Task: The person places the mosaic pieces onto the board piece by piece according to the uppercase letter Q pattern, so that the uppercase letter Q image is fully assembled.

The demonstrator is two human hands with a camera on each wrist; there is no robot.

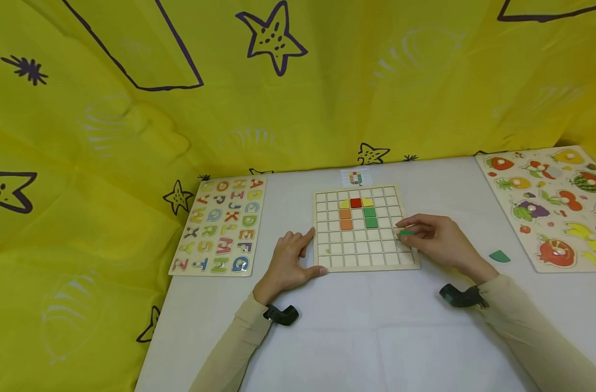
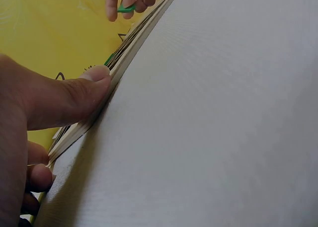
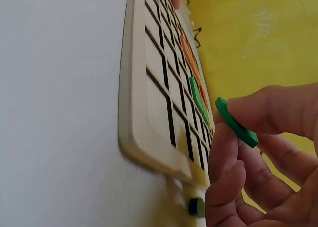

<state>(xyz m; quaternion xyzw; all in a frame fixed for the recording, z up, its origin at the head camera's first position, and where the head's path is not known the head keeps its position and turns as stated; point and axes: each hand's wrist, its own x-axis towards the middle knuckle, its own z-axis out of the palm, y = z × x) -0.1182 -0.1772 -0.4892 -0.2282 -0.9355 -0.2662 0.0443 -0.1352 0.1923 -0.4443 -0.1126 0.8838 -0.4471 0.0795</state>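
Note:
My right hand (image 1: 437, 239) pinches a green piece with a curved edge (image 3: 236, 122) between thumb and fingers, above the right edge of a wooden grid board (image 1: 366, 261). At the board's near left corner, my left hand (image 1: 288, 261) touches the left side with the index finger and the near edge with an outstretched thumb (image 2: 74, 100). In the board's upper middle sit a red square (image 1: 356, 203) between two yellow rounded pieces, two orange squares (image 1: 346, 219) on the left and two green squares (image 1: 371, 217) on the right.
Behind the grid board lies a small printed card (image 1: 356, 177) with a coloured pattern. A green quarter-round piece (image 1: 500, 256) rests on the white table to the right. An alphabet board (image 1: 219, 226) is at left, a fruit puzzle board (image 1: 553, 212) at right. Yellow cloth (image 1: 298, 109) hangs behind.

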